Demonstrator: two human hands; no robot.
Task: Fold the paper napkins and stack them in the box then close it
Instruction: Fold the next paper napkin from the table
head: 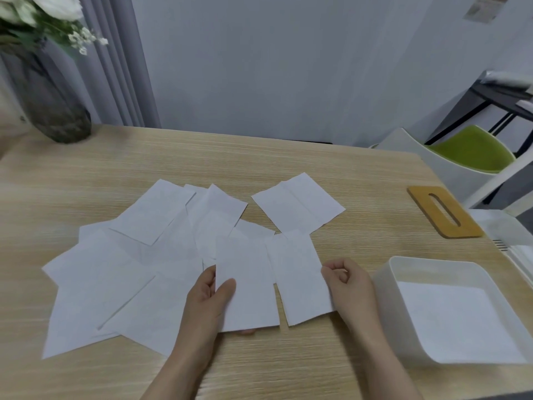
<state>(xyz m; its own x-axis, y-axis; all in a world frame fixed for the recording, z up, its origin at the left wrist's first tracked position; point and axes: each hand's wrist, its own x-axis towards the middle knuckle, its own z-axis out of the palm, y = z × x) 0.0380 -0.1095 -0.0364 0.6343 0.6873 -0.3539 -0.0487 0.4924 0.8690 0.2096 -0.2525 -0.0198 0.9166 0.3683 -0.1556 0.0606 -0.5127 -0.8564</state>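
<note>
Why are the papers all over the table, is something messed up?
Nothing looks damaged or spilled. The napkins lie scattered and overlapping on the table, waiting to be folded. The wooden lid lies off the box, which is still open.

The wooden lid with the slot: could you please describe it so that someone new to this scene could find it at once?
Start at the light wooden table and go to its far right edge, beyond the open white box. There the wooden lid lies flat, apart from the box. It is the only tan, rounded rectangle with a long slot; the napkins nearby are white.
</note>
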